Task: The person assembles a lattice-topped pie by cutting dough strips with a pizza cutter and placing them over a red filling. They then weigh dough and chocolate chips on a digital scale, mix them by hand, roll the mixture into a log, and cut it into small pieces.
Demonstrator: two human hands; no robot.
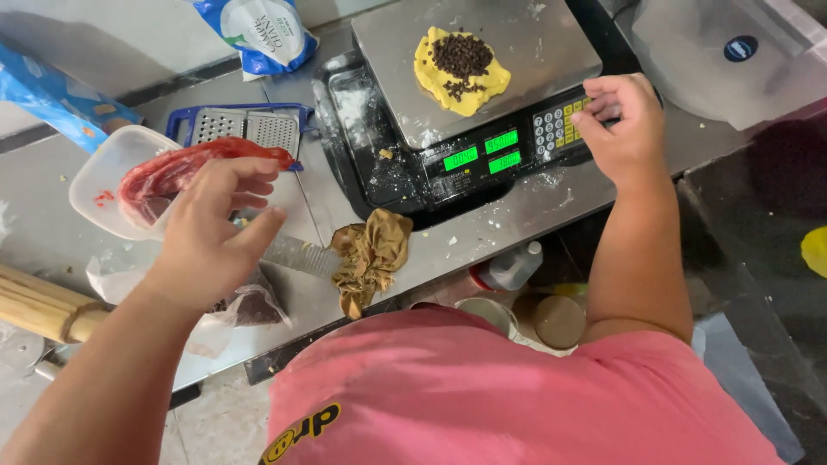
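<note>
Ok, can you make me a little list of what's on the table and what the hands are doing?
scale: black scale with a metal top
on scale: yellow dough under dark chips
right hand: right hand, fingers on the keypad
left hand: left hand, open, above a plastic bag
nearby: grater, brown rag, tub

A weighing scale is sitting on the surface, with a flattened piece of dough lying on its platform and a heap of chocolate chips resting on the dough. A grater is lying left of the scale, and a plastic container is sitting left of the grater. A crumpled cloth is lying before the scale at the surface's near edge. A bag is lying behind the grater.
</note>
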